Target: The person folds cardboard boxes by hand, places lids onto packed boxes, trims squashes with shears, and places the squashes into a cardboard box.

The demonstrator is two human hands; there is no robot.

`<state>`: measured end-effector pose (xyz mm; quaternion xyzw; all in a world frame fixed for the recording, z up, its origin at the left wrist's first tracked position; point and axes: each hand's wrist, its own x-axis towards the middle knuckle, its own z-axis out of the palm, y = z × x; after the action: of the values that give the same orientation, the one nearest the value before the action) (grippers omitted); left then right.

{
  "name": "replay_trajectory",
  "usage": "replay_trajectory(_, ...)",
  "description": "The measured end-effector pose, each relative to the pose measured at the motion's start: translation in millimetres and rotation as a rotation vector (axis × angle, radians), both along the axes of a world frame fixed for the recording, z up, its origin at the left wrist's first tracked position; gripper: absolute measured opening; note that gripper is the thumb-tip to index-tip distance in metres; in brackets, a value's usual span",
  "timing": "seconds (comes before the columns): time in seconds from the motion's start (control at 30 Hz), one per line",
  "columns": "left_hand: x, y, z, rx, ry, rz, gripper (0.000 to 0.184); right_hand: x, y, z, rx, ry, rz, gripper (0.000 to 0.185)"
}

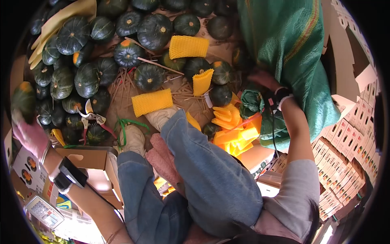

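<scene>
My left hand (29,136), in a pink glove, grips a dark green pumpkin (23,101) with an orange patch at the far left. Beside the green woven sack (284,36), my right hand (265,79) reaches forward in shadow; its fingers are too dark and blurred to read. Close to it are a dark pumpkin (221,95) and a crumpled green bundle (252,101). Yellow foam net sleeves (152,102) lie on the floor between my hands, and others are heaped (235,126) below my right hand. Red-handled pruning shears (92,118) rest on pumpkins at left.
Many dark green pumpkins (87,75) cover the floor ahead and to the left. An open cardboard box (95,160) stands by my left forearm, near a digital scale or keypad (44,211). Stacked printed cartons (341,171) fill the right side. Green strapping (126,126) lies near my shoe.
</scene>
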<state>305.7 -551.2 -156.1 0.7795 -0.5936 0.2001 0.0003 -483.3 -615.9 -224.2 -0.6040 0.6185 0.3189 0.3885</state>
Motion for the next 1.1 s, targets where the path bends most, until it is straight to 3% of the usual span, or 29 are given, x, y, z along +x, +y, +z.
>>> replay_trajectory(0.03,6,0,-14,0.052,-0.032,0.005,0.05,10,-7,9,-0.086,-0.109,-0.246,0.056)
replay_trajectory(0.1,6,4,-39,-0.039,0.804,0.172,0.047,30,-24,28,-0.254,-0.005,-0.874,0.071)
replay_trajectory(0.13,-1,3,-48,-0.166,1.137,0.303,0.045,27,-28,30,-0.307,-0.059,-0.924,0.073)
replay_trajectory(0.23,-16,16,-68,-0.243,1.464,0.449,0.046,19,-35,33,-0.463,-0.226,-1.01,0.078)
replay_trajectory(0.33,-32,25,-79,-0.159,1.39,0.442,0.048,32,-39,5,-0.469,-0.244,-1.114,0.076)
replay_trajectory(0.37,-36,25,-81,-0.162,1.421,0.426,0.05,39,-39,7,-0.323,-0.302,-1.073,0.076)
replay_trajectory(0.47,-50,21,-69,-0.122,1.478,0.41,0.053,60,-40,-4,-0.31,-0.231,-0.896,0.077)
replay_trajectory(0.5,-51,21,-70,-0.144,1.454,0.385,0.053,82,-41,13,-0.424,-0.36,-0.752,0.077)
replay_trajectory(0.7,-73,20,-49,-0.142,1.385,0.219,0.046,106,-31,6,-0.454,-0.368,-0.738,0.064)
replay_trajectory(0.73,-77,21,-46,-0.117,1.359,0.219,0.046,101,-29,-3,-0.431,-0.388,-0.842,0.062)
replay_trajectory(0.77,-78,24,-43,-0.07,1.094,0.099,0.046,96,-26,-17,-0.405,-0.411,-0.941,0.06)
replay_trajectory(0.83,-90,27,-21,-0.014,1.027,0.031,0.045,87,-28,-39,-0.373,-0.517,-1.12,0.056)
replay_trajectory(0.93,-92,36,-6,0.012,1.08,0.036,0.043,108,-19,-15,-0.592,-0.747,-0.264,0.054)
replay_trajectory(1.0,-97,39,2,-0.006,1.168,0.048,0.043,126,-26,-19,-0.059,-1.17,-0.812,0.058)
replay_trajectory(1.07,-101,42,7,0.016,1.12,0.013,0.043,209,-36,58,0.32,-1.585,-0.837,0.059)
replay_trajectory(1.1,-104,42,9,0.029,1.109,0.005,0.044,210,-42,60,0.158,-1.298,-0.774,0.062)
